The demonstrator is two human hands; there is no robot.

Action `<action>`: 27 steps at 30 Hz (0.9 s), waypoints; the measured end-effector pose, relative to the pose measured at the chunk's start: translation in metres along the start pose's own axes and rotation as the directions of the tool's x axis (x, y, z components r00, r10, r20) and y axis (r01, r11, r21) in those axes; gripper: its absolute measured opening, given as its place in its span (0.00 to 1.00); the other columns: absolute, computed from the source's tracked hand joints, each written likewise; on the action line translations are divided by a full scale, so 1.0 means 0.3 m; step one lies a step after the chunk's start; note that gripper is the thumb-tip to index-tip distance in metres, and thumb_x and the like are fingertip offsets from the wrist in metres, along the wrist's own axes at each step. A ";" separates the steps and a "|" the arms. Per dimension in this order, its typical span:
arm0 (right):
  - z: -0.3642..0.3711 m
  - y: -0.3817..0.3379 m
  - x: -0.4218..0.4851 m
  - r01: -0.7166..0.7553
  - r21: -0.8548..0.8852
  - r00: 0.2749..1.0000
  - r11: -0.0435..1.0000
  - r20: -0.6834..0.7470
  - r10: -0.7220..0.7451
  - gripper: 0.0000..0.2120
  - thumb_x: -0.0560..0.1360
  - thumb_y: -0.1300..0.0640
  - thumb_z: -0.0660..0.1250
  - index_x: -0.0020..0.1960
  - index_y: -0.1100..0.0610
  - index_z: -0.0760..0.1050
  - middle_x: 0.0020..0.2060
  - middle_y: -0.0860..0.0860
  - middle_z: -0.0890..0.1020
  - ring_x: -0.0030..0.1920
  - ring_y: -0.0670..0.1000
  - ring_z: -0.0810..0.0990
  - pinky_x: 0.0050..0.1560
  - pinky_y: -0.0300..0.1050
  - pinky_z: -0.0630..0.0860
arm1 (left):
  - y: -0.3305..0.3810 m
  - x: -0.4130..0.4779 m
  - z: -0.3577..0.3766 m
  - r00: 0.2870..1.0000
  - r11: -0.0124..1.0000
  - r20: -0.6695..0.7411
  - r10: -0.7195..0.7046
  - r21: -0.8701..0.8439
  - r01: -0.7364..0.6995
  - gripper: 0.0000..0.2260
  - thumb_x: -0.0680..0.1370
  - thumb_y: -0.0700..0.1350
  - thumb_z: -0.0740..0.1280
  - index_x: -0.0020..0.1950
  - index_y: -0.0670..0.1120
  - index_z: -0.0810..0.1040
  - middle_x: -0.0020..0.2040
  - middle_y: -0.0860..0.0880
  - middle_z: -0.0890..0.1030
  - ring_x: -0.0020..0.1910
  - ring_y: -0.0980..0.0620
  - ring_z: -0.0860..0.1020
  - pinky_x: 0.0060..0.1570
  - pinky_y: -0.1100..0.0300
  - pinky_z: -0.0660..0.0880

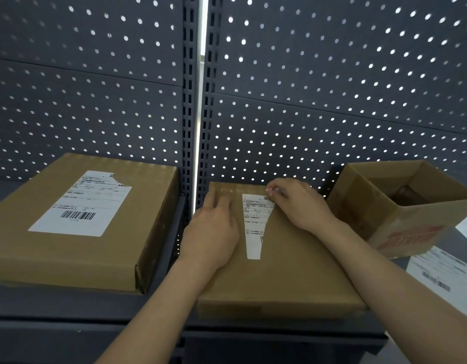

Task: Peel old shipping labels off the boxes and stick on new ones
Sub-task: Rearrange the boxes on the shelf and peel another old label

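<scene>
Pinching the label (253,227), the right hand (296,203) should peel slowly and low; the flat left hand (214,229) steadies the box (285,274).

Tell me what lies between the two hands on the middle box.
Head view: the torn old label, a white strip stuck on the middle box, between left hand and right hand, which pinches its top corner.

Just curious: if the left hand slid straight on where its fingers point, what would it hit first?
Only bare cardboard of the middle box lies ahead of the left hand, then probably the perforated back panel; the gap behind the box is unclear.
</scene>
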State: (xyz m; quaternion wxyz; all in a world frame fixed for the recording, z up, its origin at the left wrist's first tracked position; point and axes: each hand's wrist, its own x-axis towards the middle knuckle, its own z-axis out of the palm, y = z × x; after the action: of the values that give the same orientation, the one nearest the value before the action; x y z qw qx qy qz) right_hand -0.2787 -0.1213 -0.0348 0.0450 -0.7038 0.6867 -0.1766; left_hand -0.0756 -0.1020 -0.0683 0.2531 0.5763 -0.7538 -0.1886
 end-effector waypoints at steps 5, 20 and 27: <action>0.007 -0.005 -0.019 0.057 -0.107 0.998 0.993 -0.026 -0.060 0.09 0.80 0.46 0.59 0.56 0.42 0.76 0.46 0.43 0.77 0.48 0.46 0.77 0.49 0.49 0.75 | -0.002 -0.003 0.003 1.000 1.000 -0.016 0.002 -0.006 -0.002 0.18 0.82 0.49 0.53 0.73 0.53 0.63 0.79 0.51 0.54 0.64 0.44 0.73 0.56 0.47 0.74; 0.039 -0.020 0.005 0.056 -0.311 0.997 0.949 -0.029 -0.068 0.13 0.81 0.43 0.52 0.53 0.49 0.70 0.45 0.47 0.77 0.43 0.53 0.80 0.45 0.54 0.79 | 0.005 -0.007 -0.002 0.999 1.000 -0.035 0.013 0.026 -0.012 0.18 0.82 0.48 0.53 0.72 0.52 0.64 0.79 0.50 0.54 0.63 0.44 0.73 0.54 0.50 0.74; 0.023 -0.047 0.019 0.040 -0.312 0.998 0.949 0.064 -0.022 0.15 0.83 0.46 0.52 0.55 0.55 0.71 0.51 0.51 0.77 0.50 0.57 0.79 0.48 0.53 0.75 | 0.006 -0.008 -0.002 0.999 1.000 -0.031 0.011 0.017 -0.010 0.18 0.82 0.49 0.53 0.72 0.52 0.65 0.79 0.50 0.54 0.64 0.44 0.72 0.56 0.49 0.73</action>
State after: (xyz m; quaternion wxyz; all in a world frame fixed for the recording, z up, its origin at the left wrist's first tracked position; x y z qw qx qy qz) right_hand -0.2632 -0.1274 -0.0358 -0.0494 -0.7176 0.6932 -0.0453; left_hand -0.0762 -0.0993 -0.0670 0.2608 0.5773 -0.7544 -0.1718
